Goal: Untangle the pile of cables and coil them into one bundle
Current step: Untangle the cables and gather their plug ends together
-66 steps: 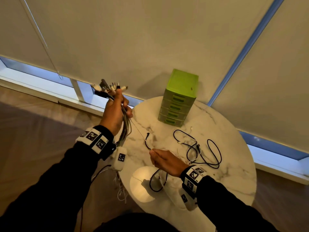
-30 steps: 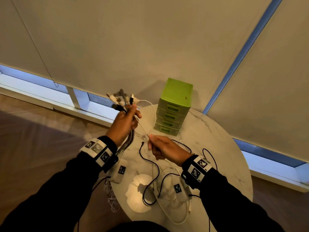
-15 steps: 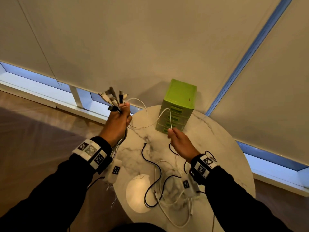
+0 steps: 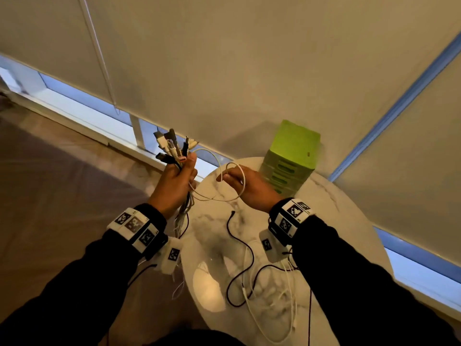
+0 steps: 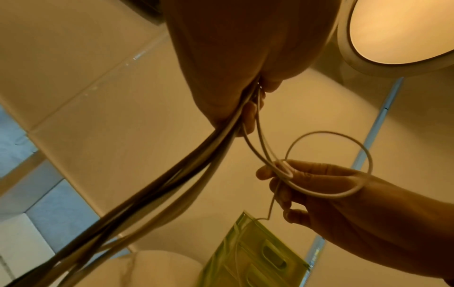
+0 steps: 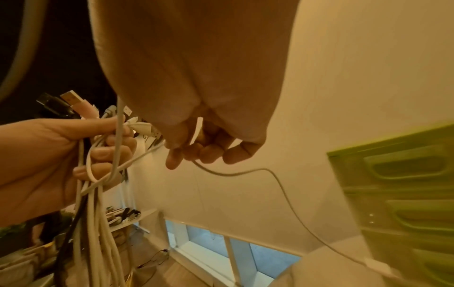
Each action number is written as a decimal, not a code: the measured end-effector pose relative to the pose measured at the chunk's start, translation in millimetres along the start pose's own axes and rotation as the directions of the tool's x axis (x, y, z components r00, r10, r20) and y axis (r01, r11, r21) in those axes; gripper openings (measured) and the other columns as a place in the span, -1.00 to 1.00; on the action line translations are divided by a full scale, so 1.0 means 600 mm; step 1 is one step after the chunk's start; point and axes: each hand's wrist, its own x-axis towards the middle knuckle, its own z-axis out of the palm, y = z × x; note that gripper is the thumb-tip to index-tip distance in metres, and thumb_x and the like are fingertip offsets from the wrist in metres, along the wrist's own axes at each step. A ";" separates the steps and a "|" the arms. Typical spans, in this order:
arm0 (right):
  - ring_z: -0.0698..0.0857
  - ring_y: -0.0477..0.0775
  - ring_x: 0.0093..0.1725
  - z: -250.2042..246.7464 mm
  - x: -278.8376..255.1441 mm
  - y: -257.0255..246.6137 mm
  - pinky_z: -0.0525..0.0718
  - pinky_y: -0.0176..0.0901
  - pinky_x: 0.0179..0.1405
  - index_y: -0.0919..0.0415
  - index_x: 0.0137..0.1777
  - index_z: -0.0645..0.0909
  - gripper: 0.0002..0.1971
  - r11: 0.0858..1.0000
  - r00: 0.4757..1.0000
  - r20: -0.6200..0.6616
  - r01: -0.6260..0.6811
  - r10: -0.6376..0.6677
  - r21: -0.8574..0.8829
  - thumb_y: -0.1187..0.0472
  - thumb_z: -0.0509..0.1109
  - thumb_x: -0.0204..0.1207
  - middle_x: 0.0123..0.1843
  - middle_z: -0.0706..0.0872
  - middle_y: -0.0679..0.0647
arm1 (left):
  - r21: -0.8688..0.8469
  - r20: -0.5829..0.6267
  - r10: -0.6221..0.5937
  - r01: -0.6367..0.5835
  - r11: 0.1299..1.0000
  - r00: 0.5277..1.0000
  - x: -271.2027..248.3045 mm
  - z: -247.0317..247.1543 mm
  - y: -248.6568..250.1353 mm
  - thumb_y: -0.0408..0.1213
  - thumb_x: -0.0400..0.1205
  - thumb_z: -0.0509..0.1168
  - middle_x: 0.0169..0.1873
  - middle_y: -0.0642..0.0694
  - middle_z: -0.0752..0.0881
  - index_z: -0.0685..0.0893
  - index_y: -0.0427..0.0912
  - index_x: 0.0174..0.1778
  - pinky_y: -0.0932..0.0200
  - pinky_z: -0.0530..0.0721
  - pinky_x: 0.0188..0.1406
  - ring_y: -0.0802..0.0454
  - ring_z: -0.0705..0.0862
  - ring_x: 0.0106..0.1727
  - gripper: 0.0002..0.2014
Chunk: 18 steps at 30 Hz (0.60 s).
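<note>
My left hand point(image 4: 175, 186) grips a bundle of cables point(image 4: 183, 211) upright beside the table's left edge, the plug ends point(image 4: 171, 146) fanning out above the fist; in the right wrist view the fingers curl round the cords point(image 6: 98, 194). My right hand point(image 4: 245, 186) is just to its right, above the table, holding a loop of thin white cable point(image 4: 224, 181) that runs from the left fist; in the left wrist view the loop point(image 5: 329, 163) lies round the right fingers point(image 5: 294, 174). A black cable point(image 4: 243, 248) and loose white cables point(image 4: 272, 303) lie on the marble table point(image 4: 336, 221).
A green drawer unit point(image 4: 290, 158) stands at the table's far edge, right behind my right hand. A pale blind point(image 4: 237, 71) and window sill point(image 4: 87, 121) lie beyond. Wooden floor point(image 4: 62, 208) is at the left. Bundle tails point(image 4: 178, 283) dangle below the left wrist.
My right hand has swung left and up toward the left fist, carrying the white cable into a loop. The left hand has kept its grip on the bundle.
</note>
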 end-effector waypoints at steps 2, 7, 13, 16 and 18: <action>0.70 0.10 -0.04 0.025 0.024 -0.007 0.61 0.05 0.05 0.23 0.09 0.75 -0.71 1.000 1.000 0.013 0.010 -0.010 0.019 0.13 0.20 0.80 -0.08 0.75 0.09 | 0.000 -0.066 -0.001 0.001 1.000 0.998 -0.005 -0.033 0.000 0.01 0.80 0.17 -0.42 -0.05 0.26 0.47 -0.13 -0.15 0.13 0.24 -0.39 0.09 0.25 -0.41 -0.68; 0.73 -0.13 -0.09 0.107 0.080 -0.018 0.65 -0.24 0.02 0.21 0.11 0.74 -0.78 0.986 0.996 0.062 0.052 -0.062 0.157 0.17 0.26 0.78 -0.05 0.80 0.04 | 0.020 -0.211 -0.022 0.027 0.999 0.977 -0.024 -0.123 -0.004 0.08 0.75 0.27 -0.48 0.09 0.38 0.61 -0.06 -0.20 0.14 0.35 -0.38 0.15 0.36 -0.46 -0.69; 0.75 -0.10 -0.08 0.216 0.124 -0.019 0.63 -0.18 0.08 0.16 0.20 0.74 -0.75 0.984 0.933 0.360 -0.085 0.023 0.155 0.09 0.26 0.78 0.06 0.84 0.08 | 0.016 -0.322 -0.075 0.085 0.996 0.944 -0.054 -0.219 -0.012 0.44 0.44 0.39 -0.37 -0.09 0.37 0.75 -0.19 0.06 0.03 0.32 -0.28 0.06 0.37 -0.39 -0.31; 0.71 0.10 0.31 0.273 0.127 -0.014 0.57 -0.10 0.34 0.17 0.60 0.49 -0.57 0.991 0.813 0.567 -0.099 0.133 -0.091 0.09 0.24 0.77 0.36 0.75 0.10 | 0.041 -0.393 -0.100 0.126 0.991 0.914 -0.067 -0.253 -0.017 0.38 0.50 0.37 -0.34 -0.20 0.37 0.78 -0.10 -0.07 -0.03 0.35 -0.24 -0.07 0.36 -0.33 -0.45; 0.62 0.20 0.44 0.298 0.128 -0.013 0.51 -0.07 0.45 0.19 0.68 0.36 -0.48 0.972 0.766 0.607 -0.094 0.209 -0.216 0.22 0.23 0.72 0.48 0.65 0.17 | 0.063 -0.436 -0.109 0.151 0.987 0.894 -0.072 -0.273 -0.026 0.41 0.46 0.38 -0.32 -0.20 0.40 0.71 -0.08 -0.14 -0.05 0.36 -0.21 -0.08 0.37 -0.30 -0.45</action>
